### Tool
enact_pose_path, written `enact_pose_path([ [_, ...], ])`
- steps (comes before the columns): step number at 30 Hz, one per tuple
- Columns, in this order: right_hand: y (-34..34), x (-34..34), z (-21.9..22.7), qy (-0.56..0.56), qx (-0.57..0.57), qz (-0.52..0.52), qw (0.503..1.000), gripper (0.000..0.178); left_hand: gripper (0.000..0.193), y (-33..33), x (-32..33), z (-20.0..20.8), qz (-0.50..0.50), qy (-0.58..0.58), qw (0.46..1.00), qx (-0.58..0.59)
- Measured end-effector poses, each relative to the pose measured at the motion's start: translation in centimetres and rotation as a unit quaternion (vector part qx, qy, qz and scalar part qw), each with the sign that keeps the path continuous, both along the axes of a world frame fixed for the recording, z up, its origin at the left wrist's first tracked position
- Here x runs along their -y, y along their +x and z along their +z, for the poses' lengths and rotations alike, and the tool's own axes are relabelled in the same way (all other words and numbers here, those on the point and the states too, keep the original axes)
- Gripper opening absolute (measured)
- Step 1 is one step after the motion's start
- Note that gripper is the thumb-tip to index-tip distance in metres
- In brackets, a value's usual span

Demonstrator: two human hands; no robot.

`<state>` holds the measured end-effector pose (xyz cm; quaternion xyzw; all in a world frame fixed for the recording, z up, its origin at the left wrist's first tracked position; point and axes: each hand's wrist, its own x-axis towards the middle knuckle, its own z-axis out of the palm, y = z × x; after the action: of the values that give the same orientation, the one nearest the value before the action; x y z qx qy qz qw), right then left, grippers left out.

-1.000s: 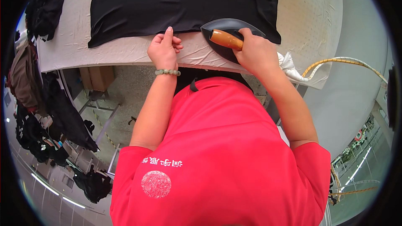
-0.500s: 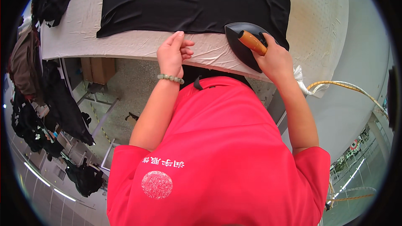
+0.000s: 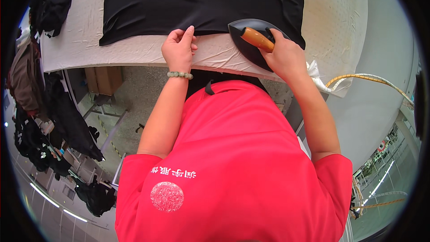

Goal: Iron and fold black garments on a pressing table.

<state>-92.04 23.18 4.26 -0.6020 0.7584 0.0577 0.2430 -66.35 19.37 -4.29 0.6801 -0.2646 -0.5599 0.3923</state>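
A piece of black cloth [image 3: 197, 2], perhaps a garment, lies spread on the pale padded ironing table [image 3: 134, 49]. My left hand [image 3: 179, 47], with a beaded bracelet at the wrist, is at the near hem; thumb and forefinger meet at the cloth's edge and the other fingers curl under. My right hand [image 3: 286, 56] is wrapped round the wooden handle of a dark iron [image 3: 246, 47]. The iron's pointed tip faces left. Its far side lies over the cloth near the right end of the hem, the rest over the bare table cover.
Black and brown garments [image 3: 27, 76] hang at the left. A cardboard box [image 3: 104, 80] stands below the table. At the right, a yellow and white hose [image 3: 358, 77] runs past a knotted white cloth [image 3: 316, 74] at the table's corner.
The iron in my right hand has shifted slightly left and away from me along the hem. My left hand has moved a little left and farther forward, its thumb and forefinger now together at the hem.
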Motion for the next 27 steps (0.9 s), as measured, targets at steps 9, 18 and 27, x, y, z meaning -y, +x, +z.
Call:
enact_pose_path([
  [9,3.4,1.2,1.1,0.021,0.042,0.074,0.996,0.049,0.024,-1.0,-0.8,0.5,-0.067,-0.004,0.989,0.131],
  [18,5.9,2.4,1.4,0.046,0.040,0.136,0.989,0.034,0.023,-1.2,-0.3,1.6,-0.101,0.019,0.985,0.137],
  [27,3.4,0.8,2.1,0.059,0.015,0.093,0.994,0.059,0.022,-0.6,-0.8,1.2,-0.089,0.025,0.986,0.139],
])
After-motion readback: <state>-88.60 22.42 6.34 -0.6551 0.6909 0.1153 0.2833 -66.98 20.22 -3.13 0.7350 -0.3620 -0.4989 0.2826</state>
